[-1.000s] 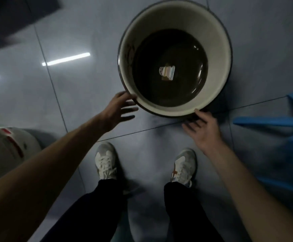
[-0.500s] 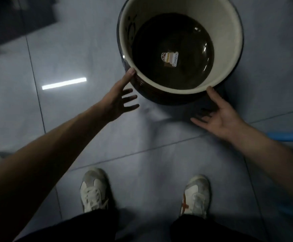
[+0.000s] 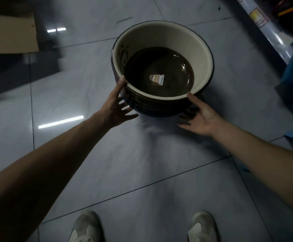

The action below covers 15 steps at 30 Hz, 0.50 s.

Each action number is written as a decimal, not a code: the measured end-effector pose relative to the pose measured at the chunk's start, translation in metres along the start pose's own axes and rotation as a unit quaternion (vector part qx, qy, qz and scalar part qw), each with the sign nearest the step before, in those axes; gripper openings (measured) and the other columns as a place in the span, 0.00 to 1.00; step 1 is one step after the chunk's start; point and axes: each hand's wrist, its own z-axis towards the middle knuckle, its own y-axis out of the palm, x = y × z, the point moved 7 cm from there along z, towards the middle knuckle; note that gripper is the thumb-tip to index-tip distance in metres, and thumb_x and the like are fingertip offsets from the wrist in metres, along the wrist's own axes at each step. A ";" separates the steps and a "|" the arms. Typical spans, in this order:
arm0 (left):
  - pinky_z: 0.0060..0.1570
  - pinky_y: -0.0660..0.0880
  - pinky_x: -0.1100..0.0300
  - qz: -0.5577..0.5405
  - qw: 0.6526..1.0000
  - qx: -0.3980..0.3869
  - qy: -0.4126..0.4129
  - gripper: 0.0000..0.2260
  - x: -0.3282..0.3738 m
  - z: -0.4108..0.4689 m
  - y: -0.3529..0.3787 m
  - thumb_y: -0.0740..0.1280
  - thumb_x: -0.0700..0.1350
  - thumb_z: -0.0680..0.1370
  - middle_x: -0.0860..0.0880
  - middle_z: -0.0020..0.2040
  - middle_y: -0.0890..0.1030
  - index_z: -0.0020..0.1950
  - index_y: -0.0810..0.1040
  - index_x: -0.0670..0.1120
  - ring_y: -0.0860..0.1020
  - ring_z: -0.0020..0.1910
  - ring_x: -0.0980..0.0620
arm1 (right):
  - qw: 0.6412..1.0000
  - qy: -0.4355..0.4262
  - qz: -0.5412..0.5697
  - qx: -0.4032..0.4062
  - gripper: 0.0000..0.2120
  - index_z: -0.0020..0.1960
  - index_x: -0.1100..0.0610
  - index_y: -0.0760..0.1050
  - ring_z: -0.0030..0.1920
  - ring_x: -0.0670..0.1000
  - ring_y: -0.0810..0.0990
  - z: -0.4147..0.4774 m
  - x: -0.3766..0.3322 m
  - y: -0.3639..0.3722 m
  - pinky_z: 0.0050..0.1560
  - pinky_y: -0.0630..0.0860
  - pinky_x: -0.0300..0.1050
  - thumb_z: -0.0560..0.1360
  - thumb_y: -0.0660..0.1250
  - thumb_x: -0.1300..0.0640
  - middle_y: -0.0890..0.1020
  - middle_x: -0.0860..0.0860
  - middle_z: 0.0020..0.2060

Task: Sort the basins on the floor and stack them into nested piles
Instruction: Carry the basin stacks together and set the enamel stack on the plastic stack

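Your left hand and right hand, fingers spread wide, touch the basin pile, several already nested; whether more basins remain, you cannot tell

A single wide-angle camera is worn on the head and faces forward and steeply down at the tiled floor. The shoes sit at the near edge of the frame, almost directly below the lens. The forearms enter from the near left and near right corners. The stack of basins lies at arm's reach, just far of centre. A cardboard box fills the far left corner.
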 end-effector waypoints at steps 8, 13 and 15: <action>0.63 0.74 0.34 0.008 1.000 0.026 0.004 0.48 0.027 -0.001 0.026 0.77 0.65 0.67 0.40 0.69 0.71 0.79 0.58 0.46 0.73 0.66 0.37 | 0.993 -0.043 0.109 0.021 0.38 0.66 0.54 0.77 0.60 0.63 0.81 0.006 -0.023 0.025 0.61 0.76 0.68 0.60 0.83 0.42 0.84 0.59 0.59; 0.60 0.76 0.33 0.006 0.998 0.054 0.015 0.45 0.037 -0.004 0.028 0.78 0.61 0.66 0.40 0.70 0.71 0.77 0.61 0.48 0.73 0.65 0.36 | 0.992 -0.059 0.084 0.067 0.34 0.62 0.52 0.78 0.60 0.63 0.80 -0.002 -0.031 0.029 0.61 0.75 0.67 0.60 0.82 0.44 0.82 0.58 0.60; 0.59 0.75 0.33 0.005 0.998 0.063 0.019 0.44 0.040 -0.013 0.033 0.77 0.61 0.66 0.40 0.70 0.71 0.76 0.62 0.49 0.73 0.65 0.35 | 0.993 -0.063 0.070 0.065 0.27 0.58 0.53 0.79 0.59 0.62 0.80 -0.014 -0.040 0.036 0.63 0.74 0.64 0.64 0.79 0.43 0.83 0.58 0.56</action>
